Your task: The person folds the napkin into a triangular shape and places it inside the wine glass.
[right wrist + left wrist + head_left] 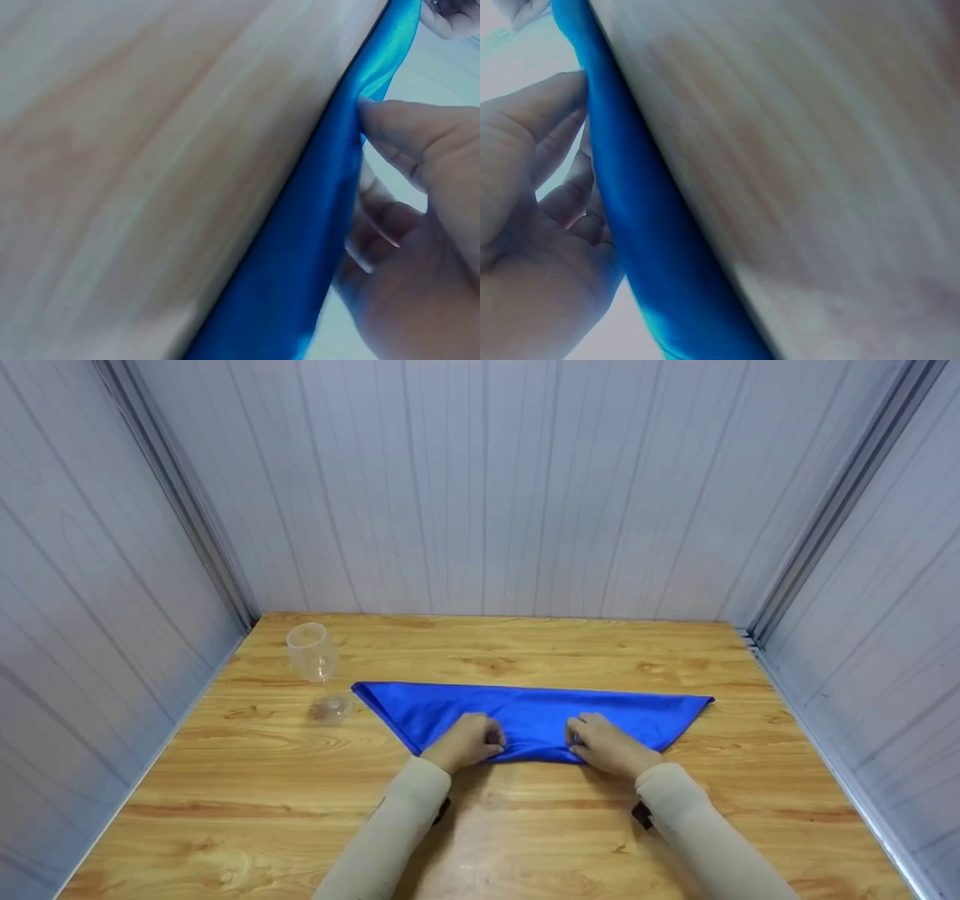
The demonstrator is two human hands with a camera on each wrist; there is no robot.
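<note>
A shiny blue cloth napkin (525, 705) lies folded on the wooden table, its long straight side away from me and pointed corners at left and right. Along its near edge, my left hand (469, 741) pinches the fabric between thumb and fingers. My right hand (606, 744) pinches the same edge a short way to the right, and small creases run between the two hands. In the left wrist view the thumb presses on the rolled-over blue edge (641, 202). The right wrist view shows the thumb on the folded cloth (300, 232), fingers curled behind it.
A clear stemmed glass (311, 654) stands upright on the table (525, 832), left of the napkin's left corner. White panel walls (480, 487) close in the table at the back and on both sides.
</note>
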